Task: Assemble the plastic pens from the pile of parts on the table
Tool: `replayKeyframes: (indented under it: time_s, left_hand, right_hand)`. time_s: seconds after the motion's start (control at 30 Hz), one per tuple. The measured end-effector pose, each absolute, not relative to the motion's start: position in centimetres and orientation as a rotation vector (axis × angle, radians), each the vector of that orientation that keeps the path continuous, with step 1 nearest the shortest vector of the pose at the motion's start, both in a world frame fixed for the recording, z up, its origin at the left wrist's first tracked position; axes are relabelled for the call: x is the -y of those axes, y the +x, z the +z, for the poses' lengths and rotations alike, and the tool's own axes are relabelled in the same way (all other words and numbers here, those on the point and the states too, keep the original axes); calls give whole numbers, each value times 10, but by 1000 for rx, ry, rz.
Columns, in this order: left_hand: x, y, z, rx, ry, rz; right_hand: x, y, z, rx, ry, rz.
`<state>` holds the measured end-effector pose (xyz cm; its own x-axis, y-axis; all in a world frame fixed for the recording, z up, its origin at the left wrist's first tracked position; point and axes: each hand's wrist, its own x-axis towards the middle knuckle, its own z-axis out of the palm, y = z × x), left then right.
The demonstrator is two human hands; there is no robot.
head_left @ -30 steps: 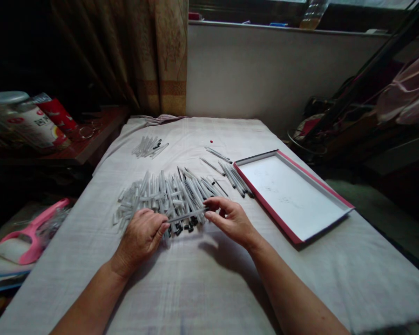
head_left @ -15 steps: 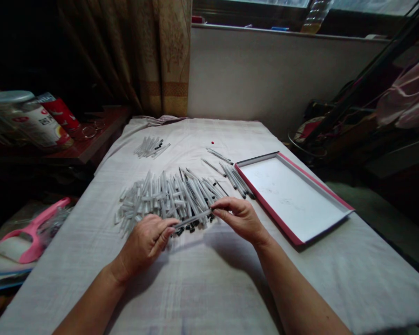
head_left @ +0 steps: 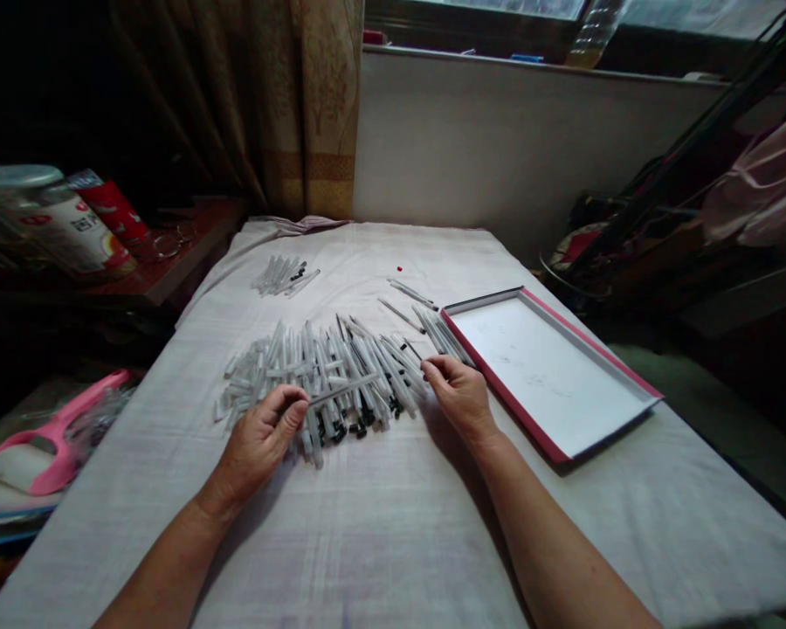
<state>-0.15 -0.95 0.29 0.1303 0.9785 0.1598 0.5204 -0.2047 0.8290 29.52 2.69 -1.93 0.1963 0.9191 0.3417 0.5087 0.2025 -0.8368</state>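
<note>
My left hand [head_left: 262, 445] pinches one end of a slim, greyish see-through pen barrel [head_left: 344, 390]. The barrel slants up to the right above a large heap of clear pen barrels and pens [head_left: 288, 358], some with black ends. To the right, my right hand [head_left: 457, 393] has thumb and forefinger pressed together at the heap's edge. A thin dark stick like a pen refill [head_left: 414, 349] ends at those fingertips; whether it is gripped or only lies behind them is unclear. Small black pen plugs [head_left: 360, 429] lie along the heap's near side.
A shallow red-edged box lid [head_left: 550, 367] lies at right, several pens [head_left: 446, 335] beside it. Farther back are a smaller pen pile [head_left: 281, 274] and a tiny red piece [head_left: 399, 269]. Jars [head_left: 72, 227] and pink-handled scissors [head_left: 58, 437] are off to the left.
My right hand has let go of the barrel's far end and moved right and slightly away. My left hand has shifted a little left and up, still with the barrel.
</note>
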Motion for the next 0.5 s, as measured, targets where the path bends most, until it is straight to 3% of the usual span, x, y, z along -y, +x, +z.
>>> replayKeyframes:
  time_s: [0.33,0.5]
  left_hand:
    - [11,-2,6,-1431,2054,986]
    - [13,2,7,-1357,2111,964]
  right_hand:
    - [-21,290,-15,1456,-1415,532]
    - [-10,277,-1,1459,-1282,934]
